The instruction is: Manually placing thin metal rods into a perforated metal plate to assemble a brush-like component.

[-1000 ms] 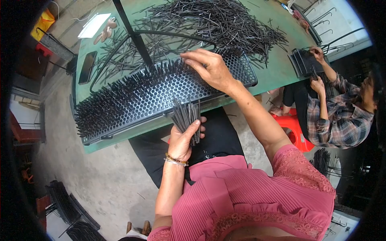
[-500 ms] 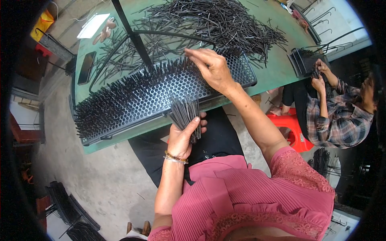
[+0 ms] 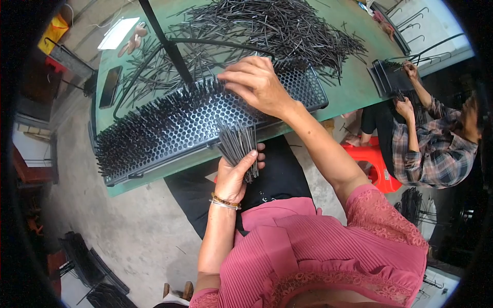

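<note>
While black strips [image 3: 123, 146] stand thickly in the left end of the perforated tray [image 3: 308, 90], the left hand [image 3: 231, 179] grasps a bundle of strips [image 3: 237, 143] near its front edge; rightward, the right hand [image 3: 262, 87] curves its fingers at the back row, pinching a strip or not, I cannot tell. Seemingly holes are being filled singly; next calls for aligning a strip with a bare hole.

A green desk [image 3: 354, 92] carries a long black perforated tray [image 3: 308, 88] along its near edge, filled partly with upright dark strips [image 3: 123, 141]. Behind the tray spreads a loose heap of thin black sticks [image 3: 287, 25]; toward the left lie a dark flat slab [image 3: 110, 86], small tan objects [image 3: 134, 38] and a white sheet [image 3: 117, 34].
</note>
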A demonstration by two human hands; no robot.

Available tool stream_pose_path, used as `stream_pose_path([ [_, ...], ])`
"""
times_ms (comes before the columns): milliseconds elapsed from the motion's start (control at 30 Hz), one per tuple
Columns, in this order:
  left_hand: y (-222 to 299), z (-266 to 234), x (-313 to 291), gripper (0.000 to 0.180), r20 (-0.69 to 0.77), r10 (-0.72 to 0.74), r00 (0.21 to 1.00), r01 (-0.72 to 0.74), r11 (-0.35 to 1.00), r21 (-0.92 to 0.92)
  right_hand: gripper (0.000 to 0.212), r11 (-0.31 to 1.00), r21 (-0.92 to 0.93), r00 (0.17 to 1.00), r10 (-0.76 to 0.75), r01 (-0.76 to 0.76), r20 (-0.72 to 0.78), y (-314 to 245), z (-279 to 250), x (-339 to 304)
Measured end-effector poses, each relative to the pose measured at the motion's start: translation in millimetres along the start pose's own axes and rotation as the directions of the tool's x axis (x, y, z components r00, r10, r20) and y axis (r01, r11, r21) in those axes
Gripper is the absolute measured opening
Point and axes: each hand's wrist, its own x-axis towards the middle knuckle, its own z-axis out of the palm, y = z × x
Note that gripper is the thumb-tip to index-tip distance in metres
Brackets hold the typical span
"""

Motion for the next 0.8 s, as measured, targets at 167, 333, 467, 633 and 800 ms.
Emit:
stream_pose_path([
  [167, 4.5, 3.1, -0.5, 0.023, -0.009, 0.015, 1.000, -0.015, 1.000, -0.024, 0.013, 0.998, -0.015, 0.987, 0.056, -0.059, -0.153, 7.2, -1.2, -2.9],
  [333, 3.2, 9.3, 2.0, 0.024, -0.068, 0.014, 0.998, -0.018, 0.998, -0.064, 0.015, 0.997, -0.081, 0.986, -0.003, -0.011, -0.167, 0.4, 3.1, -3.5],
  [467, 4.6, 9.7, 0.5, 0.024, -0.049, -0.009, 0.999, 0.006, 0.998, -0.062, 0.016, 0.992, -0.126, 0.980, -0.005, -0.021, -0.200, -0.5, 4.2, -5.1],
  [633, 6.3, 9.7, -0.4, 0.024, -0.042, -0.073, 0.996, 0.069, 0.995, -0.078, 0.016, 0.990, -0.114, 0.977, 0.064, -0.088, -0.202, -0.4, 4.7, -8.8],
  [800, 4.1, 6.0, 0.5, 0.026, -0.024, -0.061, 0.998, 0.060, 0.997, -0.046, 0.020, 0.996, -0.082, 0.990, 0.014, -0.025, -0.141, -1.4, 5.1, -8.0],
])
